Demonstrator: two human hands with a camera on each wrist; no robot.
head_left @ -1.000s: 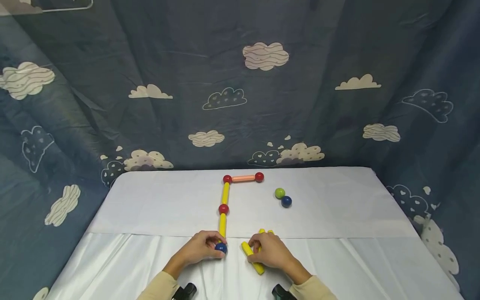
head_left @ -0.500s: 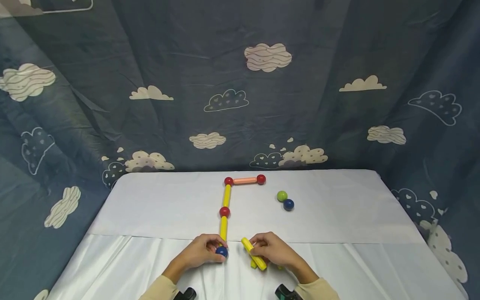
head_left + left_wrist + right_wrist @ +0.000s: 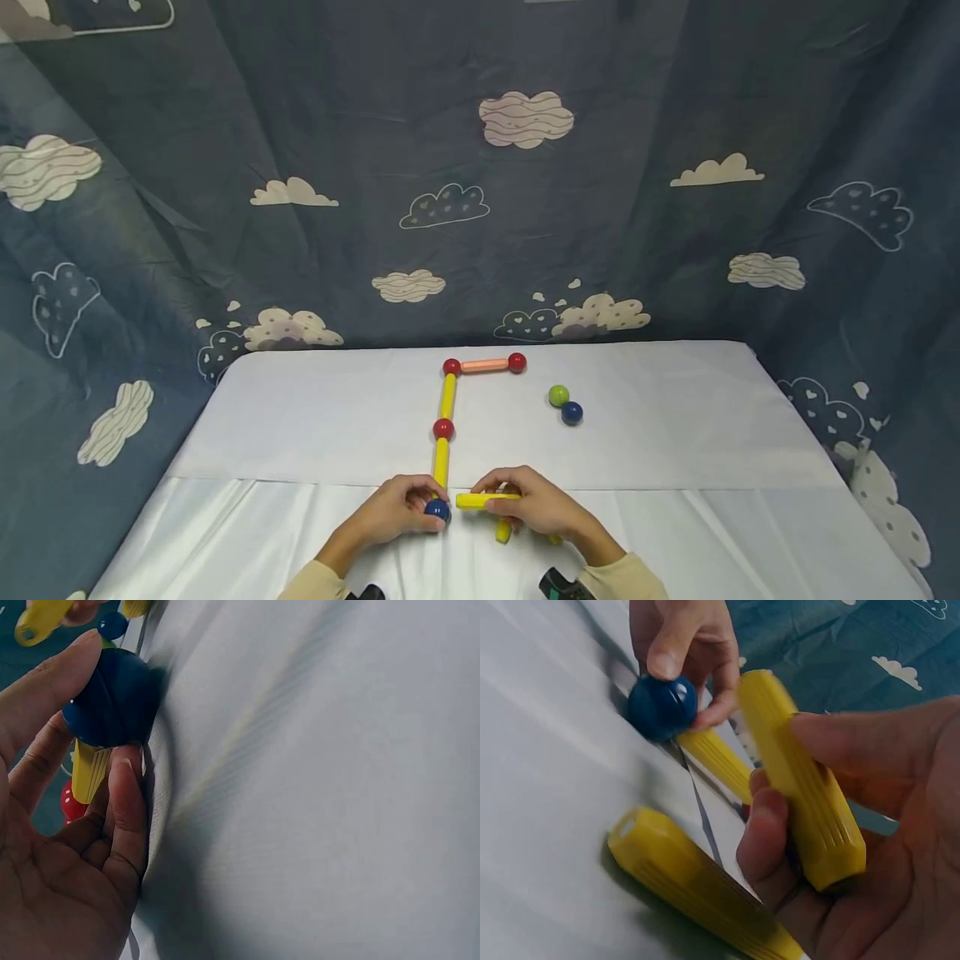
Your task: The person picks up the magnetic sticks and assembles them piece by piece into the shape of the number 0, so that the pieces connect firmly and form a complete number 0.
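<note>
My left hand (image 3: pixel 397 510) pinches a blue ball (image 3: pixel 116 701) between thumb and fingers. That ball sits at the near end of a yellow rod (image 3: pixel 441 463), which runs back to a red ball (image 3: pixel 443 428). My right hand (image 3: pixel 542 505) holds another yellow rod (image 3: pixel 802 784) between thumb and fingers. This rod points left at the blue ball, with a small gap between them. Beneath the right hand another yellow rod (image 3: pixel 697 881) lies on the cloth, and the end of one more yellow rod (image 3: pixel 555 539) shows; the hand partly hides both.
Beyond the red ball, a yellow rod (image 3: pixel 447 396) leads to a second red ball (image 3: pixel 452 367). From there an orange-pink rod (image 3: pixel 484 365) reaches a third red ball (image 3: pixel 517 362). A green ball (image 3: pixel 558 396) and a blue ball (image 3: pixel 572 413) lie on the white-covered table (image 3: pixel 675 417).
My right hand has lifted a yellow rod off the cloth and turned it from slanting to level, its end now near the blue ball. My left hand stays on the blue ball.
</note>
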